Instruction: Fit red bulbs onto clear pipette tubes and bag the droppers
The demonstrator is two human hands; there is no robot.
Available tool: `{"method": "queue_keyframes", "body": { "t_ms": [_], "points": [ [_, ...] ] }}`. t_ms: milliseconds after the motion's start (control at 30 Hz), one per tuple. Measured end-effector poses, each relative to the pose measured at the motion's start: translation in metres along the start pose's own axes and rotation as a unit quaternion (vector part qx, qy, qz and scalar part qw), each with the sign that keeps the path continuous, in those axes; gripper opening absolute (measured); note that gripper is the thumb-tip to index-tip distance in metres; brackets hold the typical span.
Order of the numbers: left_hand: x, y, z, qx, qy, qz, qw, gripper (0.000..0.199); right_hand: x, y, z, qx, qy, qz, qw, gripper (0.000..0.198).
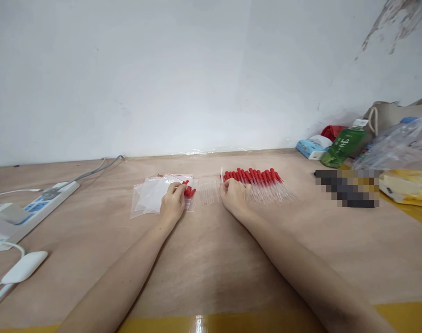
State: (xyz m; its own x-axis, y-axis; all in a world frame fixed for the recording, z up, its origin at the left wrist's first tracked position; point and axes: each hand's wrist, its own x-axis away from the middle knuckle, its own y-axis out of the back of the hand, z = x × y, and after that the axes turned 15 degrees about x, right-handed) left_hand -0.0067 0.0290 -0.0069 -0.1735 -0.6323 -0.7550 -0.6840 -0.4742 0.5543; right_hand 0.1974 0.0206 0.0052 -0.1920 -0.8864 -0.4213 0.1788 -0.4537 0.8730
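Note:
My left hand (pixel 173 201) is closed in a pinch on a red rubber bulb (pixel 185 182), above clear zip bags (pixel 148 196). Beside its fingertips lie a few loose red bulbs (pixel 189 191). My right hand (pixel 234 195) pinches a thin clear glass tube (pixel 221 173) that points up from its fingers. Between my hands several bare glass tubes (pixel 208 193) lie side by side. Just right of my right hand is a row of droppers (pixel 263 178), their red bulbs at the far end and clear tubes toward me. My right hand covers part of that row.
A white power strip (pixel 44 206) with plugs and cables lies at left, near a white adapter (pixel 25 267). At right are a tissue pack (pixel 311 149), a green bottle (pixel 344 144), plastic bags (pixel 401 143) and a blurred-out dark object (pixel 348 188). A wall stands behind the table.

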Motion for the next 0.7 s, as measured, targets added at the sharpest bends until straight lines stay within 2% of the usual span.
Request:
{"method": "queue_keyframes", "body": {
  "t_ms": [100, 167, 267, 300, 367, 567, 700],
  "points": [
    [0.0, 0.002, -0.011, 0.036, -0.015, -0.016, 0.999, 0.022, 0.002, 0.006, -0.02, -0.065, 0.037, -0.015, 0.997, 0.021],
    [0.004, 0.003, -0.025, 0.077, -0.039, 0.006, 0.996, 0.023, 0.008, 0.011, -0.038, -0.115, 0.085, -0.025, 0.989, 0.021],
    [0.016, 0.005, -0.049, 0.143, -0.073, 0.125, 0.979, 0.029, 0.022, 0.018, -0.065, -0.156, 0.156, -0.051, 0.974, 0.023],
    [0.02, 0.006, -0.056, 0.159, -0.067, 0.18, 0.968, 0.033, 0.027, 0.02, -0.072, -0.159, 0.176, -0.06, 0.97, 0.025],
    [0.025, 0.006, -0.065, 0.173, -0.043, 0.237, 0.955, 0.034, 0.036, 0.025, -0.081, -0.155, 0.206, -0.07, 0.964, 0.026],
    [0.025, -0.001, -0.066, 0.171, 0.023, 0.219, 0.96, 0.018, 0.047, 0.032, -0.072, -0.128, 0.22, -0.04, 0.966, 0.019],
    [0.026, -0.005, -0.069, 0.218, 0.07, 0.188, 0.955, 0.017, 0.054, 0.027, -0.063, -0.13, 0.256, -0.023, 0.958, 0.018]
  ]
}}
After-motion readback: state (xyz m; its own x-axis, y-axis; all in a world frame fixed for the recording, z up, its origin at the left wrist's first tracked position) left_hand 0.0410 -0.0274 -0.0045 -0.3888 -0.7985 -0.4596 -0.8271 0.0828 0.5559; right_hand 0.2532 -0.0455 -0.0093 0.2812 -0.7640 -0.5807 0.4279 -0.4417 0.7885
